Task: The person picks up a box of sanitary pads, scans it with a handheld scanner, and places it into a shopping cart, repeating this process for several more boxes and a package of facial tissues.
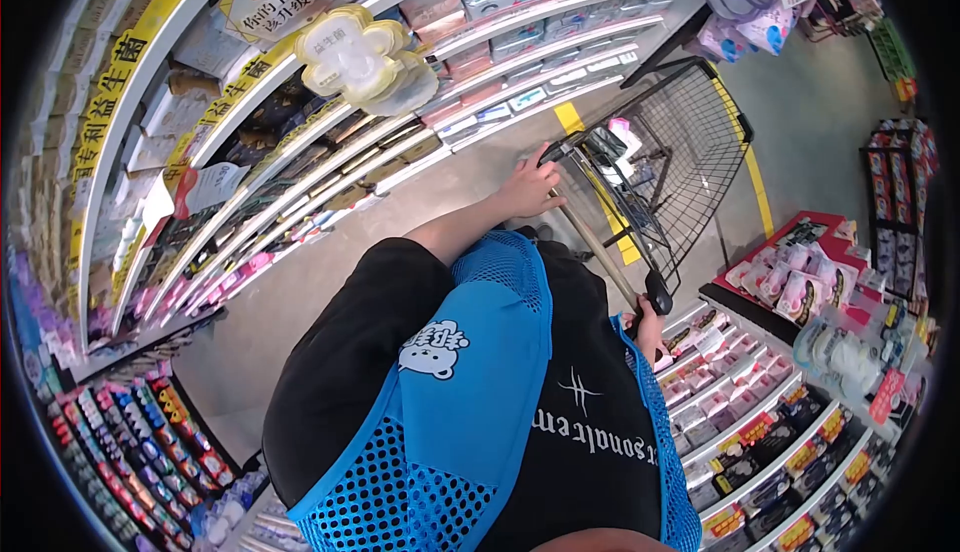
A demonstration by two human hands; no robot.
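Observation:
A black wire shopping cart (690, 142) stands in front of me, tilted across the view. Its long handle (592, 237) runs between two black end pieces. My left hand (530, 189) is closed over the handle near its far-left end, with some fingers against the black end piece. At the other end, my right hand (650, 332) grips the handle beside the black end piece; my vest and body hide part of it. Some white, pink and dark items (622, 147) show at the cart's near end; I cannot make out what they are.
Curved-looking shelves (400, 137) of packaged goods line the left, with a flower-shaped sign (355, 57) jutting out. More shelves (740, 402) stand close on the right, beside a red-edged display (800, 272). Yellow tape (757, 187) marks the grey floor (290, 342).

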